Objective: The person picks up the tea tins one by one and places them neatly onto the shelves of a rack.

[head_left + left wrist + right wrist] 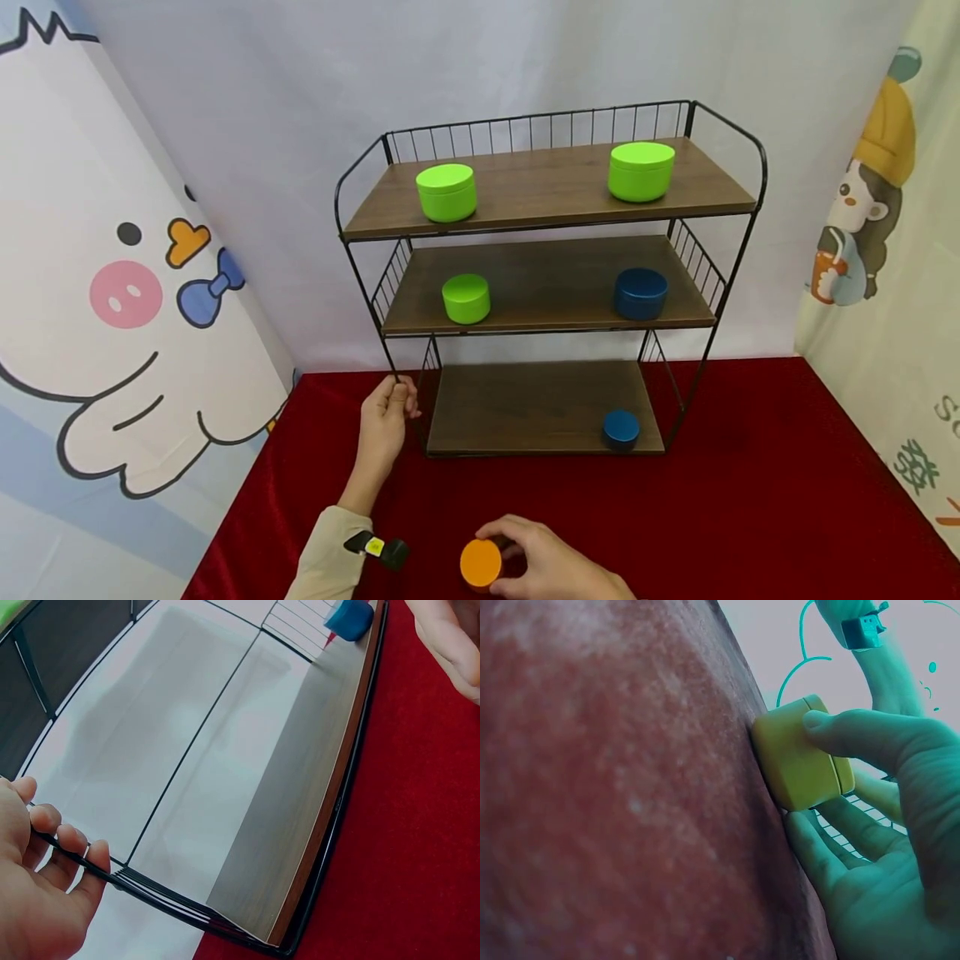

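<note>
My left hand (385, 425) grips the left front post of a three-tier shelf rack, its fingers curled round the thin black metal in the left wrist view. Low in the head view, my right hand (558, 560) pinches a small round orange tin (481, 564) between thumb and fingers. That lidded tin (795, 757) looks yellow in the right wrist view, its base against the red cloth. On the rack's top board (543, 185) stand two green tins, left (447, 193) and right (641, 172). The middle board (551, 283) bears a smaller green tin (466, 299) and a dark blue tin (641, 294).
A small blue tin (621, 430) sits at the right of the bottom board (525, 408). Red cloth (750, 500) covers the table. Behind the rack hangs a pale curtain (300, 125), with cartoon-printed cloth at both sides.
</note>
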The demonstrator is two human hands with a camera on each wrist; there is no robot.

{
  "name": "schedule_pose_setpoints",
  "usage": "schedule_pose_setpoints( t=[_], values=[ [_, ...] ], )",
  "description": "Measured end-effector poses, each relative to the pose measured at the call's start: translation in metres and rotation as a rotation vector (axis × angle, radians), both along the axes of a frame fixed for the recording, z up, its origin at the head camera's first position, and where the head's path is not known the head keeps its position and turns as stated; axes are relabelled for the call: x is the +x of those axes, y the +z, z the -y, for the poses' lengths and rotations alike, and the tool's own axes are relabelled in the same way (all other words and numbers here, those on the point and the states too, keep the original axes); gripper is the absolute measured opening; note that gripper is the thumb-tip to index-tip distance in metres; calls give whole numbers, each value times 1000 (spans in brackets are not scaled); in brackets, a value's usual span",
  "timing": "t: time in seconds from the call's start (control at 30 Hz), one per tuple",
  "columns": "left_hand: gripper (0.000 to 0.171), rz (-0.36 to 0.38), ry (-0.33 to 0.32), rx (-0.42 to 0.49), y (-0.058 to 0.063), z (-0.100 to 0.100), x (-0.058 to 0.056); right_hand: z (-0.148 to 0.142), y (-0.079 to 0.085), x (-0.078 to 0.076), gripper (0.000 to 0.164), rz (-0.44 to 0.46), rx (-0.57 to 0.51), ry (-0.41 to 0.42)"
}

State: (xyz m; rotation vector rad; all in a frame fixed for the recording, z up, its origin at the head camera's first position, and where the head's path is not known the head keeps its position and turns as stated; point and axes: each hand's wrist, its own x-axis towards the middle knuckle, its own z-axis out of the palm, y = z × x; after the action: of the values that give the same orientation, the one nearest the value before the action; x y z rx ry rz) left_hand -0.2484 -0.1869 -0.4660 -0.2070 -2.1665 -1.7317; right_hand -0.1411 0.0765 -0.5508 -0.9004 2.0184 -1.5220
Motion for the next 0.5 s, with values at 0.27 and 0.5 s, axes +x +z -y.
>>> schedule_pose_setpoints(
  t=[0.27,0.5],
  values=[
    [33,-7,-2,7,0,-1,-1,-1,2,-9,47,-81,14,-10],
    [33,-10,-1,8,-1,0,-1,-3,4,-17,48,-83,19,-17]
  ],
)
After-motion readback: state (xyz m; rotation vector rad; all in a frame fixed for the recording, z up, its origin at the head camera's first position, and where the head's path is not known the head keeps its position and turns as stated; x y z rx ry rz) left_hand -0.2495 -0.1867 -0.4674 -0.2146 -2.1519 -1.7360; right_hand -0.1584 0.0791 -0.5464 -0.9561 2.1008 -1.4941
